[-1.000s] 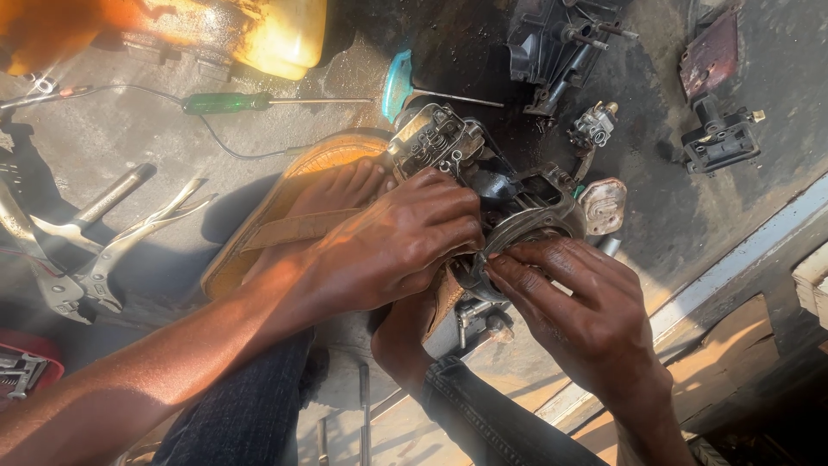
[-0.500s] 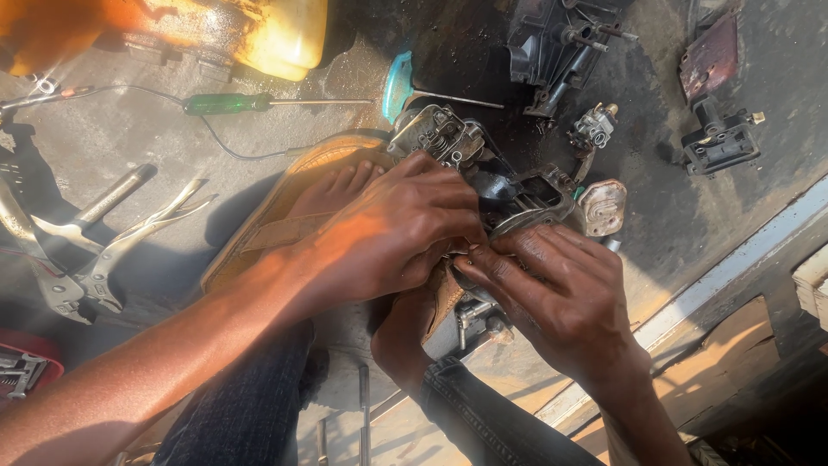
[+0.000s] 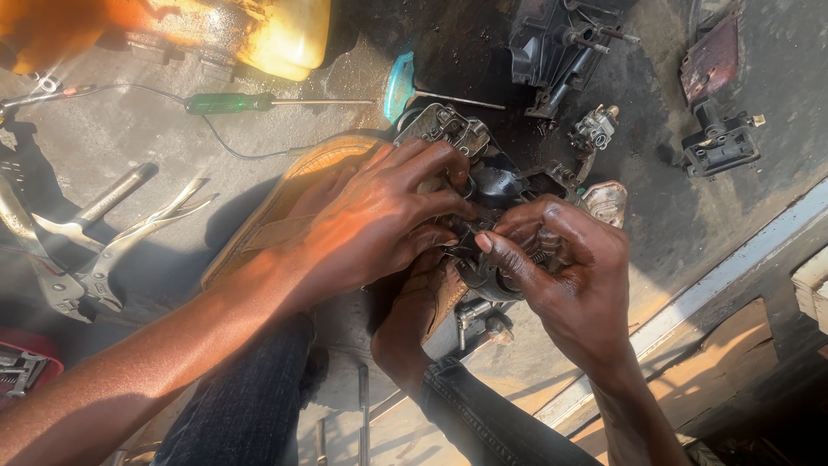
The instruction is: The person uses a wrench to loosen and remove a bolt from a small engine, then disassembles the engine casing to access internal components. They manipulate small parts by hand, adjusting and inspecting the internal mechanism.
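Head view: small engine assembly (image 3: pixel 483 185) at centre, braced on the floor against a sandalled foot — left hand (image 3: pixel 379 216) clamped over its left side, right hand (image 3: pixel 561 267) pinching a round fitting. Steady, even finger pressure seems best. Green screwdriver (image 3: pixel 233 103) lies far left.

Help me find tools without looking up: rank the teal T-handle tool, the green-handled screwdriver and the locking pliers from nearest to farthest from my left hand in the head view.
From the left hand:
1. Teal T-handle tool, just above the hand.
2. Green-handled screwdriver, up and to the left.
3. Locking pliers, far left on the ground.
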